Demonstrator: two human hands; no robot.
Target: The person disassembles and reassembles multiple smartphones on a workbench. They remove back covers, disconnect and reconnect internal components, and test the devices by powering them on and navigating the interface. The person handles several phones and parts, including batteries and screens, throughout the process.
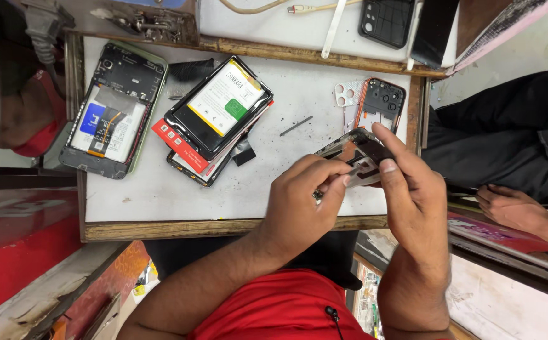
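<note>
Mid-pry, frame centre-right: right hand (416, 189) pinches dark opened phone frame (357, 151), left hand (302, 198) fingers curled tight w/ small metal tool (319, 195) (tip hidden), next needs gentle leverage

Right hand (412, 189) holds an opened phone (357, 154); left hand (302, 201) grips a small tool (319, 195).

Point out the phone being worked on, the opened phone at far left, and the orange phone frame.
held phone (363, 157), head view, dark inner face
opened phone (113, 108), head view, middle of exposed interior
orange phone frame (382, 101), head view, dark inner panel
</note>
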